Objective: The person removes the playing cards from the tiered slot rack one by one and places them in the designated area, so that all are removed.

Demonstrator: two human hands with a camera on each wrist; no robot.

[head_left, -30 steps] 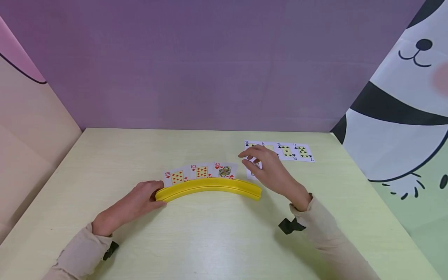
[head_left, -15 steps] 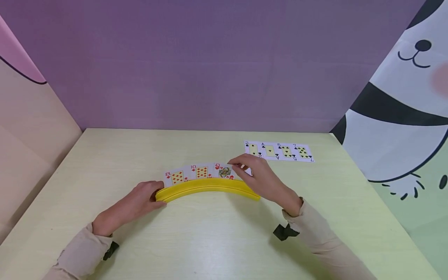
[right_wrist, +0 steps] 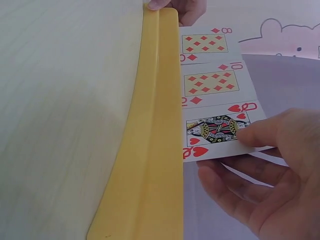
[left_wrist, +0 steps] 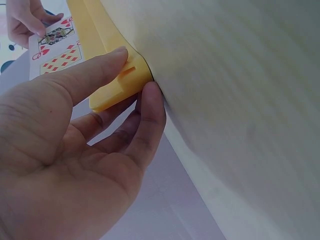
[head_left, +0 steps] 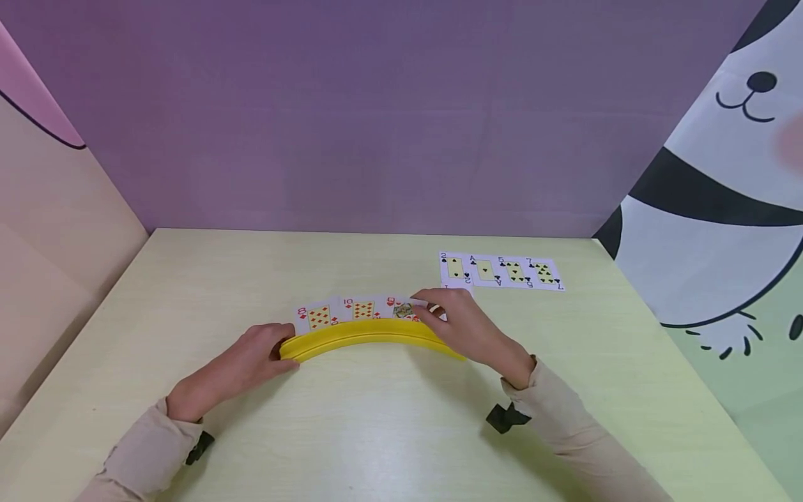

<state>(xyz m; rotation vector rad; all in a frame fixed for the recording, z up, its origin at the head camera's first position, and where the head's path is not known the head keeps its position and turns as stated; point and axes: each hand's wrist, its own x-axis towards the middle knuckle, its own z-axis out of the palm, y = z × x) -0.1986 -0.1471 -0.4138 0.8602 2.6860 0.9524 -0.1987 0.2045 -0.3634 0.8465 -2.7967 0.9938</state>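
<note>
Queen card (right_wrist: 219, 128) and yellow holder (head_left: 366, 330), hands (head_left: 247, 359) (head_left: 470, 326) gripping both; pale table (head_left: 351, 432) fronts purple wall (head_left: 376, 118).

Table (head_left: 364, 446): pale, faintly grained top, soft glare toward near side, arm shadows across it. Yellow curved card holder (head_left: 370, 331) directly on it, around middle, bow facing far edge. Farther back, to right: four black-suit cards face up in row, 2 (head_left: 454, 268), A (head_left: 485, 270), 5 (head_left: 514, 272), 7 (head_left: 544, 274); overlap unclear. Another card (head_left: 448, 285) just nearer than 2, mostly hidden, rank unreadable.
</note>
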